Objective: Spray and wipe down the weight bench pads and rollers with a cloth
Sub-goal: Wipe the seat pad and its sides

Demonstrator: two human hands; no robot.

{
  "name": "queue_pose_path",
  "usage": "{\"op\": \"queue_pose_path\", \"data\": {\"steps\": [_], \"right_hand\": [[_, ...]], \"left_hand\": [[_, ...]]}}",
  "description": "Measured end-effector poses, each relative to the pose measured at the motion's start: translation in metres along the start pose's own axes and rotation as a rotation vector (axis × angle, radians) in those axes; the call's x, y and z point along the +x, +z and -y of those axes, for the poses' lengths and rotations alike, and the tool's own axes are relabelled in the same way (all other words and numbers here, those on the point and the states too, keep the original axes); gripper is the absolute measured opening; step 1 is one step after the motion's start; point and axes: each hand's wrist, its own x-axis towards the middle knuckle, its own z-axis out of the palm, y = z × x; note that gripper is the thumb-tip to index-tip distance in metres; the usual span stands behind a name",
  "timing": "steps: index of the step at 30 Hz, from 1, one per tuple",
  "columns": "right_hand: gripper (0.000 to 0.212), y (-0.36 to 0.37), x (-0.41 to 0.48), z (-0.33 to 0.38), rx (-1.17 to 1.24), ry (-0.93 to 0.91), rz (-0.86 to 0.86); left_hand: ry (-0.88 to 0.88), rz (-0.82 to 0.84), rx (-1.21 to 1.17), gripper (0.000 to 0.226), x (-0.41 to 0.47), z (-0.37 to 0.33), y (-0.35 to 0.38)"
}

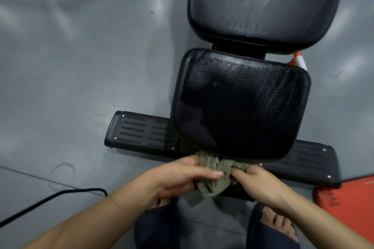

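A black seat pad (240, 105) fills the middle of the view, its surface wet and glossy. Beyond it lies the longer black back pad (263, 4), streaked with damp marks. Both my hands hold a bunched olive-green cloth (214, 176) just below the seat pad's near edge. My left hand (182, 176) grips the cloth's left side, thumb across its top. My right hand (257, 180) pinches its right side. A spray bottle (298, 61) with an orange and white head peeks out at the seat pad's far right corner; its body is hidden.
The bench's black base crossbar (141, 133) runs left and right under the seat on a grey floor. An orange object (348, 204) lies at the lower right. A black cable (50, 198) crosses the floor at lower left. My feet in dark slippers (273, 226) stand below.
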Motion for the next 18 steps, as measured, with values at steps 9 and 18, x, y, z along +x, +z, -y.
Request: {"op": "queue_pose_path", "data": {"steps": [9, 18], "right_hand": [[0.021, -0.046, -0.031, -0.017, 0.161, -0.257, 0.087], [0.039, 0.006, -0.013, 0.022, -0.017, -0.136, 0.107]], "left_hand": [[-0.003, -0.016, 0.194, 0.018, 0.029, 0.014, 0.021], [0.033, -0.149, -0.108, 0.041, -0.01, -0.001, -0.03]]}}
